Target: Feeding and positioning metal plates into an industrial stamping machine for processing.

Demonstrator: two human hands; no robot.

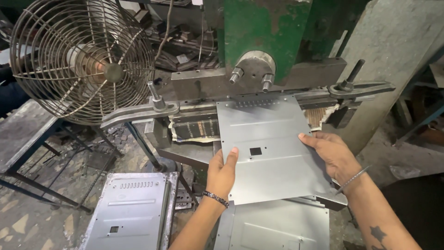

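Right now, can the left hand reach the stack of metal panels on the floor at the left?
Probably yes: the left hand grips the held sheet, but nothing stands between it and the panel stack.

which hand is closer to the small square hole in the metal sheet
Left. The left hand grips the metal sheet at its left edge, thumb lying just left of the square hole. The right hand holds the sheet's right edge, farther from the hole.
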